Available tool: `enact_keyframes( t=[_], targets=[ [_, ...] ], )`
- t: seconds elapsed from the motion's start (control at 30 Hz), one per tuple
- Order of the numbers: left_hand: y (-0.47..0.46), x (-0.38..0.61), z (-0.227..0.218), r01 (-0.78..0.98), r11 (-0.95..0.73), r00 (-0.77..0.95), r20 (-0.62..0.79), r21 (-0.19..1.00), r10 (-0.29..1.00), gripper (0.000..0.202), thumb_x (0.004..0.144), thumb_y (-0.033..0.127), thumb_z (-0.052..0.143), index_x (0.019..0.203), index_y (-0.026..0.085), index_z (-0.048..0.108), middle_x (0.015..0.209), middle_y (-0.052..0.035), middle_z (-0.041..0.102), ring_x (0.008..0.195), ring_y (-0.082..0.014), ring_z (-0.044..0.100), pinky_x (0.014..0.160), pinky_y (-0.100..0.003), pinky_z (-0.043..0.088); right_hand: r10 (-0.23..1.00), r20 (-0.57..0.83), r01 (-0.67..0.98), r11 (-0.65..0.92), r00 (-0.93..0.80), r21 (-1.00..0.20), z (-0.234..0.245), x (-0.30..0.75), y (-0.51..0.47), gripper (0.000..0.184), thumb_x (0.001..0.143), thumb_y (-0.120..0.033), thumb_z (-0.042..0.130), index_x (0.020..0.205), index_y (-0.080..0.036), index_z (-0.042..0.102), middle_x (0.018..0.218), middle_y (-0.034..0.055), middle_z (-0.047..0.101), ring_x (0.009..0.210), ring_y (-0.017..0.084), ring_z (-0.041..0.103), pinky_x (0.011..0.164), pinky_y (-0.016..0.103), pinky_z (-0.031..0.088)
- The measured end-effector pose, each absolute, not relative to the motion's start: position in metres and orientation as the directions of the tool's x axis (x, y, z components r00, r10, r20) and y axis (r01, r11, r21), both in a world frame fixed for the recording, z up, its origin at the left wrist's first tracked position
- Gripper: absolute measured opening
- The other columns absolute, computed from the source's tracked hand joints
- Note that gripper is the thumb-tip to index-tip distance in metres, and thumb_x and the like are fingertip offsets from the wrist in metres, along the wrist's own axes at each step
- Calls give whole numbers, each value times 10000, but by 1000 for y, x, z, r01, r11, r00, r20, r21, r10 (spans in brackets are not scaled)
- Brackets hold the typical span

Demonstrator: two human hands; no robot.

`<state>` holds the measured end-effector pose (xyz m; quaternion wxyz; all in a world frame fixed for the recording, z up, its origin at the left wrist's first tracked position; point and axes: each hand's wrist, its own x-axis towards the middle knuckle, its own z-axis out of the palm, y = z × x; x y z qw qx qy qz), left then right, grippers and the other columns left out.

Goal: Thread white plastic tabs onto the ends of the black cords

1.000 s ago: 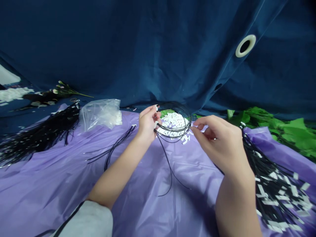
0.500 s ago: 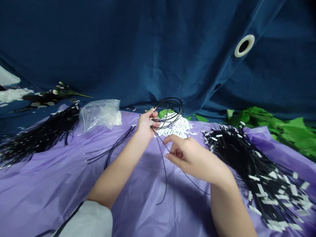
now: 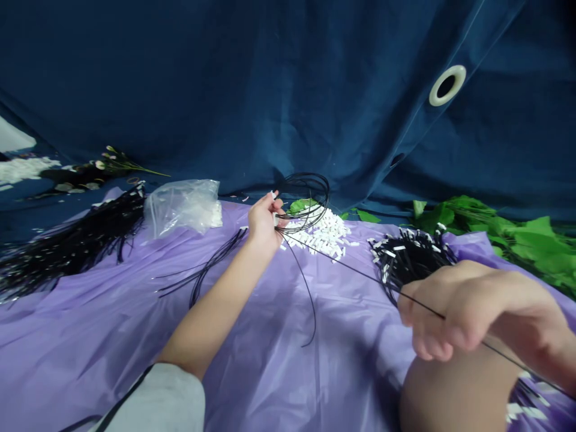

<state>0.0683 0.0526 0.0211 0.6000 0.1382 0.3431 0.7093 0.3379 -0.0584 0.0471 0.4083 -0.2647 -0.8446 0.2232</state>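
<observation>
My left hand (image 3: 265,222) is closed on a bundle of thin black cords (image 3: 327,195). The cords bend into loops to the right of the fingers, and small white tips show at the grip. One cord runs taut from that bundle to my right hand (image 3: 468,306), which is closed on it near the camera. The cord's far end passes beyond the wrist toward the right edge. A second loose cord end (image 3: 308,294) hangs below my left hand. Behind the loops lies a pile of small white pieces (image 3: 330,234) on the purple sheet (image 3: 270,366).
A clear plastic bag (image 3: 182,207) and a heap of black cords (image 3: 85,234) lie to the left. A few cords (image 3: 216,258) rest beside my left forearm. White-tipped cords (image 3: 414,255) and green leaves (image 3: 526,237) are on the right. A blue curtain (image 3: 225,90) hangs behind.
My right hand has moved right and toward the camera, drawing one cord out straight. The left hand stays nearly in place, and the loose cord end has swung slightly right.
</observation>
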Motion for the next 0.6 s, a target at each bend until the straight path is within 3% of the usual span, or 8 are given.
enact_keyframes(
  t=[0.1, 0.17, 0.23, 0.37, 0.43, 0.5, 0.53, 0.6],
  targets=[
    [49, 76, 17, -702, -72, -261, -162, 708, 952, 66, 910, 199, 474, 887, 151, 512, 531, 76, 416, 320, -28, 325, 312, -144, 196, 329, 585, -268, 654, -741, -707, 41, 323, -43, 494, 910, -642, 404, 673, -254, 598, 432, -52, 463, 365, 98, 478, 541, 245, 504],
    [48, 80, 14, -663, -95, -276, -124, 743, 953, 63, 898, 219, 496, 881, 162, 516, 525, 77, 422, 312, -39, 342, 311, -164, 185, 285, 679, -402, 630, -676, -665, 46, 306, -32, 482, 850, -646, 510, 585, -245, 527, 424, -73, 402, 316, 69, 371, 456, 211, 446],
    [46, 84, 11, -625, -126, -296, -85, 770, 951, 75, 884, 246, 532, 872, 172, 521, 525, 77, 433, 317, -46, 369, 317, -171, 183, 402, 654, -314, 640, -641, -701, 52, 288, -24, 615, 835, -715, 459, 451, -235, 441, 398, -67, 290, 298, 62, 251, 379, 209, 366],
    [38, 92, 11, -568, -202, -324, 9, 798, 946, 122, 863, 294, 586, 868, 182, 537, 530, 72, 457, 335, -37, 377, 343, -158, 205, 663, 555, -117, 584, -501, -803, 55, 263, -22, 774, 586, -971, 409, 370, -229, 363, 427, -52, 254, 335, 52, 169, 338, 237, 338],
    [32, 96, 13, -548, -218, -301, 53, 808, 952, 141, 858, 316, 601, 880, 187, 548, 529, 70, 463, 337, -35, 366, 346, -157, 210, 763, 520, -176, 493, -383, -852, 50, 257, -26, 688, 673, -874, 511, 463, -219, 490, 475, -57, 338, 339, 34, 170, 320, 218, 322],
    [25, 98, 16, -535, -222, -266, 87, 815, 960, 157, 856, 335, 607, 896, 192, 556, 525, 67, 465, 337, -39, 362, 343, -160, 213, 812, 475, -249, 409, -340, -878, 45, 253, -30, 411, 780, -631, 660, 708, -226, 667, 535, -64, 425, 346, 27, 218, 305, 186, 269],
    [21, 99, 17, -533, -221, -247, 99, 817, 964, 160, 856, 339, 608, 904, 195, 559, 522, 66, 466, 337, -42, 364, 342, -161, 217, 822, 454, -250, 386, -344, -888, 43, 252, -31, 268, 798, -499, 711, 851, -237, 707, 562, -64, 465, 355, 27, 254, 307, 175, 246],
    [14, 100, 20, -539, -212, -208, 115, 815, 971, 161, 853, 342, 612, 917, 201, 566, 515, 63, 467, 346, -46, 369, 344, -158, 229, 843, 438, -144, 414, -312, -899, 42, 251, -33, 209, 799, -323, 746, 990, -242, 721, 609, -51, 537, 402, 34, 347, 340, 171, 259]
  ],
)
